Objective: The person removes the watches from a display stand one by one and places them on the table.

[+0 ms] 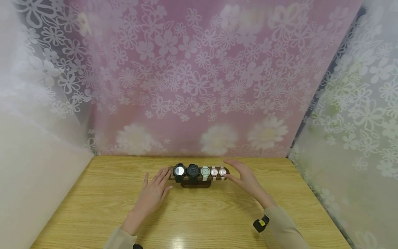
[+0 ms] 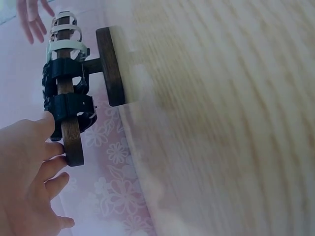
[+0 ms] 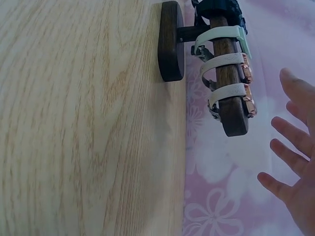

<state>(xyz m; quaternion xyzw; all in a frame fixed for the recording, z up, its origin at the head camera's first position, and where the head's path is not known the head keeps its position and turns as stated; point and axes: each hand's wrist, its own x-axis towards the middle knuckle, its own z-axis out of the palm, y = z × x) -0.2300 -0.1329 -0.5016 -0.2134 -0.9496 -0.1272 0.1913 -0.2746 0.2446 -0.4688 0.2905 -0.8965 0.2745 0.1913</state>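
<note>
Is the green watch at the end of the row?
No, the green watch sits between two black watches and two pinkish watches.

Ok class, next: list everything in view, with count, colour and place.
Table: one, yellowish wood, foreground
Stand: one, dark brown, on table
Large watches: two, black, stand's left
Square watch: one, pale green, near stand's middle
Small watches: two, white-strapped, stand's right
Back sheet: one, pink floral, behind table
Side sheets: two, pale floral, either side
Wrist devices: two, black, wrists
Sleeves: two, beige, forearms
Left hand: one, bare, at stand's left end
Right hand: one, bare, by stand's right end
</note>
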